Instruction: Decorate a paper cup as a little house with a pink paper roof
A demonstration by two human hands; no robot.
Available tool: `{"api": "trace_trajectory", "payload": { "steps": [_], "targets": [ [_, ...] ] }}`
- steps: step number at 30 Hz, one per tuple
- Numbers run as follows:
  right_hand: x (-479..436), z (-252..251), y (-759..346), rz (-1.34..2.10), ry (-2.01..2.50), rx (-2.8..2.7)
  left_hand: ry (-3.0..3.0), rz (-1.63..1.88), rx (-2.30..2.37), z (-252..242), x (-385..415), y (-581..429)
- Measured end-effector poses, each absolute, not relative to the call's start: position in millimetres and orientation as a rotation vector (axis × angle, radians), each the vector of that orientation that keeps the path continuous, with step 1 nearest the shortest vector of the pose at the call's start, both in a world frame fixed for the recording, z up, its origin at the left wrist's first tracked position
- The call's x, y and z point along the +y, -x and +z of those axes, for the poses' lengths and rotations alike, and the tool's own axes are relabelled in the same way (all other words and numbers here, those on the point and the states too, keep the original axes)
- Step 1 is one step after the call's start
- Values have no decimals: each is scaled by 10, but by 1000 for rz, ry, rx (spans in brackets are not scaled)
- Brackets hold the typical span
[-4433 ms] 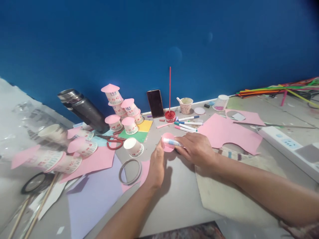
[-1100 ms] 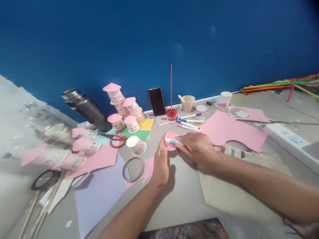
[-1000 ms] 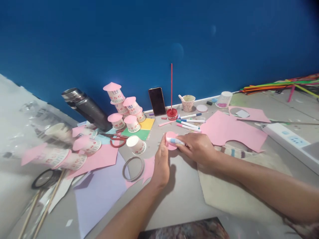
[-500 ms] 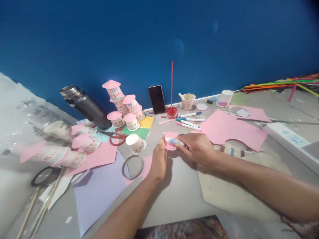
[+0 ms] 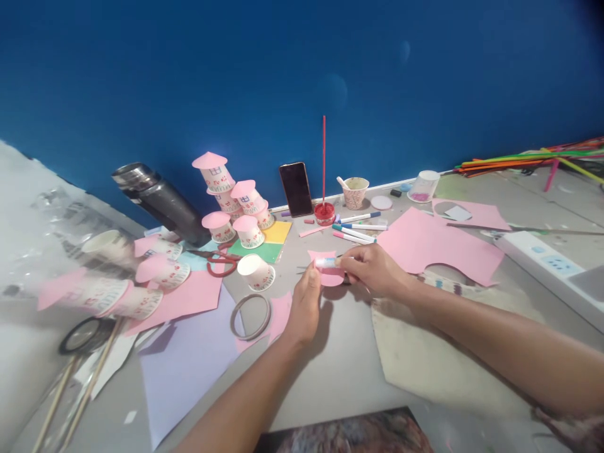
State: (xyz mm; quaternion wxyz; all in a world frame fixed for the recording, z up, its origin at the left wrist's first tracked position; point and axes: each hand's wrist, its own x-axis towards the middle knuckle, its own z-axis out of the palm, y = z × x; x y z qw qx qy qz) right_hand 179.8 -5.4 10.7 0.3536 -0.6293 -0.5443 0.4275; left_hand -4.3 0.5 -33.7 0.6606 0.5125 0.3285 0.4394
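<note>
A small white glue stick (image 5: 324, 262) with a blue label lies sideways between my hands. The thumb of my left hand (image 5: 307, 297) presses at its left end, and the other fingers are mostly hidden. My right hand (image 5: 370, 270) pinches the right end with thumb and fingertips. Just below and behind the stick is a rounded piece of pink paper (image 5: 333, 277); whether my left fingers also grip it I cannot tell. A thin dark object shows partly beside the paper. Left of my hands stands an upturned white paper cup (image 5: 256, 272), with a tape roll (image 5: 251, 318) nearby.
Cup towers with pink cone roofs (image 5: 219, 173) stand back left, by red-handled scissors (image 5: 223, 264) and a leaning black flask (image 5: 158, 201). Markers (image 5: 356, 235), a phone (image 5: 296, 189) and a red paint pot (image 5: 324, 214) sit behind. Pink sheets (image 5: 419, 239) and a power strip (image 5: 547, 258) lie right.
My right fingers have shifted on the glue stick toward its right end, and the hand is raised slightly. The pink piece has tilted to show more below the stick. My left hand hardly moved.
</note>
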Motion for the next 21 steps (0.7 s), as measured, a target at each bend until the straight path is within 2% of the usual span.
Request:
{"api": "trace_trajectory", "payload": {
  "steps": [9, 16, 21],
  "targets": [
    [-43, 41, -1820, 1266, 1560, -1308, -771, 893, 652, -215, 74, -2],
    [-53, 65, -1791, 983, 1549, -1512, -797, 958, 779, -167, 98, 26],
    [-32, 33, -1861, 1318, 1498, -1355, -787, 943, 836, -149, 142, 38]
  ]
}}
